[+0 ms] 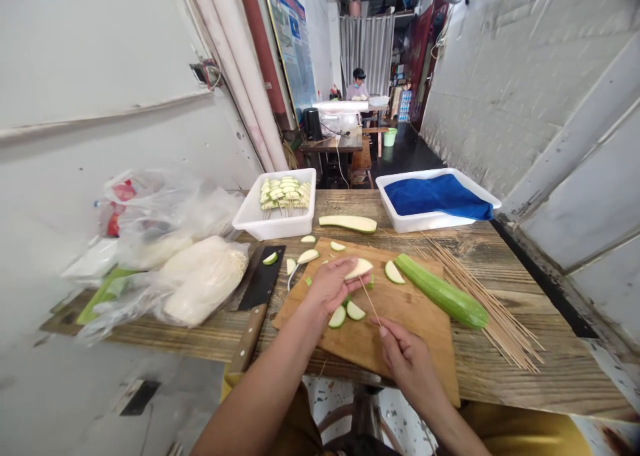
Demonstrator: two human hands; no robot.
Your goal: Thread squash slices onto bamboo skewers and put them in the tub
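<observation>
My left hand [331,284] pinches a pale zucchini slice [359,268] above the wooden cutting board [400,329]. My right hand [406,359] grips the near end of a thin bamboo skewer [370,301], whose tip points up toward that slice. Two more slices [347,313] lie on the board just below my left hand, and another slice [394,273] lies to the right. A long green zucchini half [440,291] rests across the board's right edge.
A pile of loose skewers [493,309] fans out at right. A white tub of skewered slices [280,203] and one holding a blue cloth [437,197] stand behind. A cleaver [257,289] and bagged enoki mushrooms [200,279] lie left. A person sits far back.
</observation>
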